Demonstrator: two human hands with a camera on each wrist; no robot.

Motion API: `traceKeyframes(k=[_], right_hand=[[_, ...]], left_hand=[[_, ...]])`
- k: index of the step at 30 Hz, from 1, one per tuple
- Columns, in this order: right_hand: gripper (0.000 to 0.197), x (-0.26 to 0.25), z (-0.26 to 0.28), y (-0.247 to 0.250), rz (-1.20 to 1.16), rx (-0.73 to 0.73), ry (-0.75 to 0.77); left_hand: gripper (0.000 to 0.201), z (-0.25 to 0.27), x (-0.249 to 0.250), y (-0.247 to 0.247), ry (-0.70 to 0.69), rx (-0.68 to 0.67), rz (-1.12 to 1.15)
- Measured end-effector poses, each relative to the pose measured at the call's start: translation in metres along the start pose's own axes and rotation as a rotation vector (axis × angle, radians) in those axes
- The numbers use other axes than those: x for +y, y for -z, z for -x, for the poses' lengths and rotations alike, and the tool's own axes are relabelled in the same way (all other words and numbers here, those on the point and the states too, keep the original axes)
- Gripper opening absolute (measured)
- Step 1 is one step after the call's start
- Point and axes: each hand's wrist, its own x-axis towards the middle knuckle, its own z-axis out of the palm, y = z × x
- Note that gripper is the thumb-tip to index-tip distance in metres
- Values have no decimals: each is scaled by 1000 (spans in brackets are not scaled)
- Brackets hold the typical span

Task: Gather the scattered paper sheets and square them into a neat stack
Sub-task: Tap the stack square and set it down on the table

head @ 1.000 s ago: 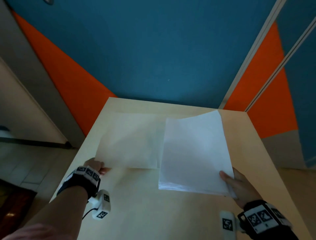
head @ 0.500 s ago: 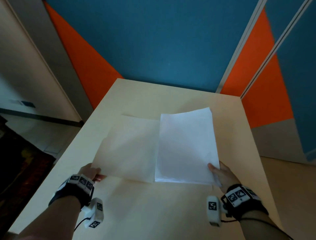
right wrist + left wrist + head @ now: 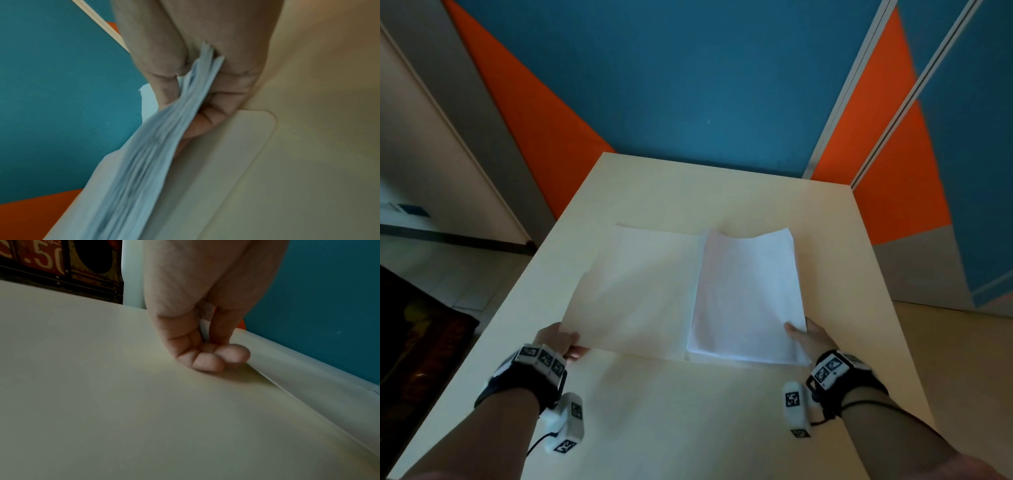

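Observation:
A thick stack of white sheets is held just above the table's right half. My right hand pinches its near right corner, thumb on top and fingers beneath; the right wrist view shows the fanned sheet edges between thumb and fingers. A single cream sheet lies to the left, its right edge tucked under the stack. My left hand holds that sheet's near left corner. In the left wrist view the curled fingers rest on the table beside the lifted sheet.
The pale wooden table stretches toward me, with its left edge close to my left arm. A blue and orange wall stands behind the far edge. A dark patterned panel sits on the floor at the left.
The camera has tilted and both hands have drawn the papers nearer to me. The grips on the stack and the single sheet are unchanged.

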Motion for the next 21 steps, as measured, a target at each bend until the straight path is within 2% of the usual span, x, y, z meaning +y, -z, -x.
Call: traceKeyframes(k=[9, 15, 19, 21], right_hand=[[43, -1, -4, -5, 141, 5, 61], [42, 0, -4, -7, 133, 35, 60], [51, -2, -3, -9, 84, 143, 36], [55, -1, -5, -10, 99, 162, 40]], left_hand=[[14, 4, 1, -1, 9, 5, 68], [5, 11, 5, -2, 1, 4, 66], [1, 20, 13, 4, -5, -3, 75], [12, 30, 22, 9, -77, -6, 173]])
